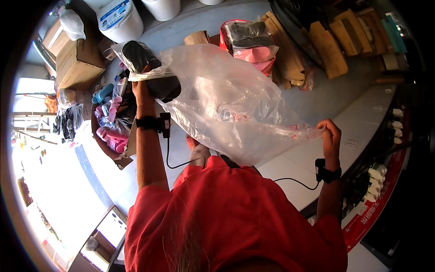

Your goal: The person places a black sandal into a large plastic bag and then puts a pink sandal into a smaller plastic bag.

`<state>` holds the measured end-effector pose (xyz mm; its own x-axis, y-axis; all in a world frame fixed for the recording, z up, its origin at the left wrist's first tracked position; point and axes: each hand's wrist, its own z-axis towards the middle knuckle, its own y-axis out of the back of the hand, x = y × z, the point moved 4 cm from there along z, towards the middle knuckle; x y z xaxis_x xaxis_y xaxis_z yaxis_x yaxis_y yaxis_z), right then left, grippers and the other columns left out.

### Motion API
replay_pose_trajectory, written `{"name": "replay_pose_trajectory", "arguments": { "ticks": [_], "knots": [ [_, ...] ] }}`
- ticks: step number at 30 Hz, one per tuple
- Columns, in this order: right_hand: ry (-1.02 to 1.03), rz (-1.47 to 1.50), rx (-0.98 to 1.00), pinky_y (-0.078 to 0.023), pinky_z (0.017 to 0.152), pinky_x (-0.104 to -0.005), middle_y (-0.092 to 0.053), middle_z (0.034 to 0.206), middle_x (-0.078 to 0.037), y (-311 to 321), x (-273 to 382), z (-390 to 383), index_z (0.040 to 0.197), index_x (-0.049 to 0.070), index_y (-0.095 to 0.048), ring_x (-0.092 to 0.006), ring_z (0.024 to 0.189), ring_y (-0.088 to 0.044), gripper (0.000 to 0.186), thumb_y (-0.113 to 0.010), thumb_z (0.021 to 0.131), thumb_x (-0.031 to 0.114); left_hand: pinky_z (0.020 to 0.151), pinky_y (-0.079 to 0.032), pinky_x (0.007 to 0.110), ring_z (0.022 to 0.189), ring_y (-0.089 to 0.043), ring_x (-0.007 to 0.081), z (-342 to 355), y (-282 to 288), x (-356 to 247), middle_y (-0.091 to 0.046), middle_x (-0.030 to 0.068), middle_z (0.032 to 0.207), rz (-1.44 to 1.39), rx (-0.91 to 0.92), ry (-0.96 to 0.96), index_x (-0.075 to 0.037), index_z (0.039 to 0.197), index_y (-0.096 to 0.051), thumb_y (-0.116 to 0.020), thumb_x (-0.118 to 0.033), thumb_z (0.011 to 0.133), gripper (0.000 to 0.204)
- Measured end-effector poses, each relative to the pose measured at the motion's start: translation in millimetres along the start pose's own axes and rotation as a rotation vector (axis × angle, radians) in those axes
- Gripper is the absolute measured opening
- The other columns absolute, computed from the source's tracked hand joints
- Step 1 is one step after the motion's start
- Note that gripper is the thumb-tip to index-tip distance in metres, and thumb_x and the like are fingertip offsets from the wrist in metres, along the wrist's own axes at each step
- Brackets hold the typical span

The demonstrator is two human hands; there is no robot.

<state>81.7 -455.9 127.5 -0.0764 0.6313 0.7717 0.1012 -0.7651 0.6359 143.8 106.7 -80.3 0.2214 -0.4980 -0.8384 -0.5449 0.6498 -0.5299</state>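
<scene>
A large clear plastic bag [217,95] with red print stretches in front of me between my two hands. My left hand [141,86] is closed at its left end, gripping the bag's edge along with a long dark thing [166,87] rounded like a shoe or slipper. Part of that dark thing shows through the film, and its exact kind is not clear. At the bag's far right corner, my right hand [331,133] pinches the gathered plastic and holds it out taut. Both wrists wear black straps with small cabled boxes.
Left of my legs, an open cardboard box [102,136] holds colourful slippers. Taller cartons [79,65] and white buckets [120,22] stand beyond. A red bag [253,54] of packed goods and flattened cardboard [285,54] lie ahead. White cabinets [358,122] run along the right.
</scene>
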Motion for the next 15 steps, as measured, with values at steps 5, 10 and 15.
{"name": "replay_pose_trajectory", "arguments": {
  "ticks": [5,10,15],
  "knots": [
    [-0.124,-0.087,-0.055,-0.041,0.067,-0.0241,-0.056,0.08,-0.004,-4.7,-21.9,8.0,0.09,-0.002,-0.057,-0.0098,0.073,-0.049,0.016,-0.046,0.079,-0.001,0.083,-0.051,0.035,0.094,-0.062,0.0227,-21.1,-24.9,-20.7,-0.062,0.0143,0.109,-0.027,0.078,-0.033,0.002,0.116,-0.053,-0.06,-0.008,0.083,0.035],
    [0.133,-0.105,0.039,-0.046,0.081,-0.0289,-0.061,0.099,-0.009,-46.7,35.6,16.9,0.106,-0.001,-0.059,-0.0153,0.092,-0.058,0.022,-0.054,0.085,0.003,0.076,-0.051,0.03,0.086,-0.061,0.0196,-47.9,-61.0,-27.4,-0.062,0.0088,0.101,-0.034,0.021,0.066,-0.002,0.112,-0.055,-0.065,-0.008,0.08,0.034],
    [0.152,0.327,0.514,-0.046,0.087,-0.0305,-0.061,0.109,-0.012,-159.9,74.5,20.6,0.114,0.0,-0.057,-0.0185,0.102,-0.058,0.029,-0.058,0.089,0.012,0.075,-0.05,0.028,0.085,-0.061,0.0157,-86.3,-104.7,-42.0,-0.063,0.0063,0.098,-0.039,0.088,-0.019,-0.001,0.106,-0.057,-0.067,-0.008,0.082,0.027]
  ]
}}
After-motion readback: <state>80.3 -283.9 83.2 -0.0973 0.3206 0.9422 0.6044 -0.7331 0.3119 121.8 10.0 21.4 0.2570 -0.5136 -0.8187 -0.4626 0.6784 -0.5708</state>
